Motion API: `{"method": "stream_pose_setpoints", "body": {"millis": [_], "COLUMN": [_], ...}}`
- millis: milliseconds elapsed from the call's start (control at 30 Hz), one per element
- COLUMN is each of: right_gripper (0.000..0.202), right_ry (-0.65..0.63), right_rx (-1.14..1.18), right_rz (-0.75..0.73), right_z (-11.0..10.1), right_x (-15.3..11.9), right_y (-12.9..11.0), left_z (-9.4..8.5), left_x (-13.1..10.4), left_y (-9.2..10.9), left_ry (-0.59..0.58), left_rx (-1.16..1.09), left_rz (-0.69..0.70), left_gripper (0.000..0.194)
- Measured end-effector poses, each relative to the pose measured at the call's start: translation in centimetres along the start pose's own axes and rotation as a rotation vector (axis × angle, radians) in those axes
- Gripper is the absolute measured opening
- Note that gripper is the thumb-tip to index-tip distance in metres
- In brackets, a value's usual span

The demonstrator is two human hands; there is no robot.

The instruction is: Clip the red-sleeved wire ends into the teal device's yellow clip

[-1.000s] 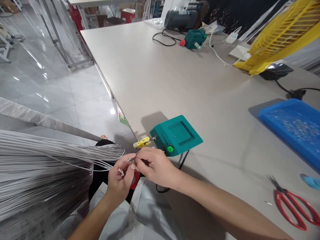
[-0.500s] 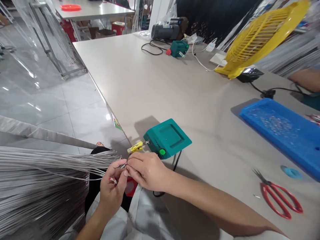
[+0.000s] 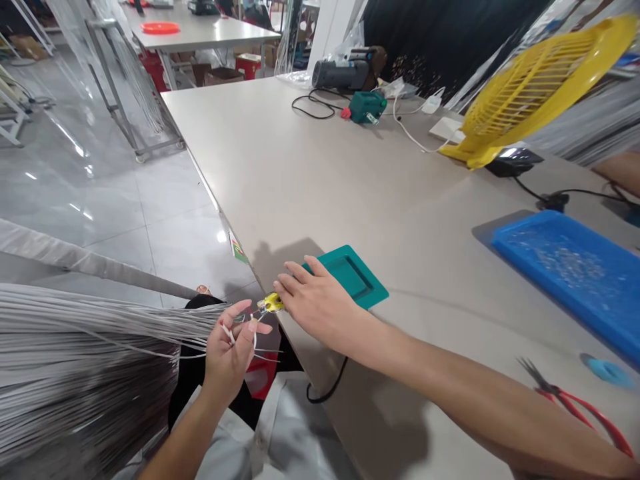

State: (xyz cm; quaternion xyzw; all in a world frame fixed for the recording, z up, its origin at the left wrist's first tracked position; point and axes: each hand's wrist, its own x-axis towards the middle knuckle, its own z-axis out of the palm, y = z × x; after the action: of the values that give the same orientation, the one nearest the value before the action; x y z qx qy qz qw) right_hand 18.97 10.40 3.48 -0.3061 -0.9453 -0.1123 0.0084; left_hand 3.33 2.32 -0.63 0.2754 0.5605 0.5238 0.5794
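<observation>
A green device [image 3: 349, 272] with a recessed square top sits at the table's near left edge. My right hand [image 3: 317, 303] lies over its left part, fingers spread, holding nothing visible. From under those fingers a yellow clip-like piece [image 3: 271, 303] sticks out to the left. My left hand [image 3: 233, 347] pinches the stripped end of a white wire [image 3: 255, 339] close to the yellow piece; whether the two touch is too small to tell. A large bundle of grey-white wires [image 3: 100, 320] runs in from the left to my left hand.
At the right are a blue tray [image 3: 575, 273] with small clear bits, red-handled scissors [image 3: 555, 390] and a blue ring [image 3: 607, 371]. Farther back stand a yellow fan [image 3: 530, 87], a second green device [image 3: 367, 107] and a grey motor [image 3: 340, 73]. A black cable [image 3: 330, 393] hangs near my lap.
My right hand has left my left fingertips and moved up and right onto the green device, opening out. My left hand still holds the wire. The view has shifted slightly.
</observation>
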Motion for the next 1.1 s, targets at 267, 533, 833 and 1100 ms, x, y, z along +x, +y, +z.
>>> {"method": "stream_pose_setpoints", "body": {"millis": [267,533,833,1100], "right_gripper": [0.016,0.011,0.057,0.052], "right_ry": [-0.168,-0.142,-0.044,0.122], "right_rx": [0.155,0.166,0.197,0.277], "right_rz": [-0.093,-0.072,-0.003,-0.02], "right_z": [-0.8,-0.2,0.0,-0.1], "right_x": [1.1,0.9,0.4,-0.1], "right_y": [1.2,1.3,1.0,0.5], "left_z": [0.9,0.9,0.2,-1.4], "left_x": [0.5,0.9,0.4,-0.3], "left_y": [0.2,-0.5,-0.8,-0.2], "left_ry": [0.029,0.027,0.034,0.059], "left_rx": [0.031,0.079,0.077,0.015], "left_rz": [-0.029,-0.047,0.002,0.05], "left_gripper": [0.044,0.048,0.044,0.031]}}
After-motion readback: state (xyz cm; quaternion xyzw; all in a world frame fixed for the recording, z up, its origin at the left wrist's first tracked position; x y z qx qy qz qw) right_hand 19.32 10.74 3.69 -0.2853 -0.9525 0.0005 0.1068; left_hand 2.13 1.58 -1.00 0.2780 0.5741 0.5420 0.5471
